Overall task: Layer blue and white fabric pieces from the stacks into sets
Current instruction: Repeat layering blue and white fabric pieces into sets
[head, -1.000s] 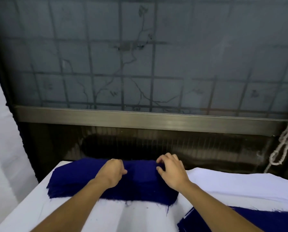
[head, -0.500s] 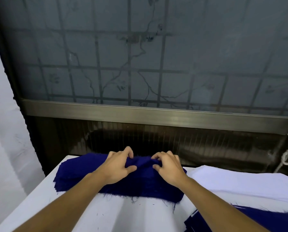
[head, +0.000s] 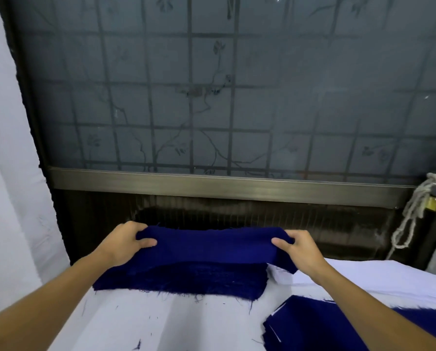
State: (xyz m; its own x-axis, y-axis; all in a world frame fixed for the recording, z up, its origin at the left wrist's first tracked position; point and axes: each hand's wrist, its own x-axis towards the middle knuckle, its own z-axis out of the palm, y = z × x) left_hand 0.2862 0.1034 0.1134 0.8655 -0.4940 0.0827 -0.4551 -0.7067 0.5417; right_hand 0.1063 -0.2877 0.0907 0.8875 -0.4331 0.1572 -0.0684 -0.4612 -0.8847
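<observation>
On the table (head: 161, 325), left stack (head: 186, 279) beside right stack (head: 364, 277), perhaps touching; near pile (head: 313, 328) before the right one.

The one head-worn wide-angle camera looks forward and down from close above a white-covered table (head: 161, 323). The forearms enter from the bottom corners toward the left hand (head: 121, 243) and right hand (head: 299, 249), each pinching an end of a blue fabric piece (head: 211, 245). The camera squarely faces a frosted grilled window (head: 237, 97) that fills the upper frame.
</observation>
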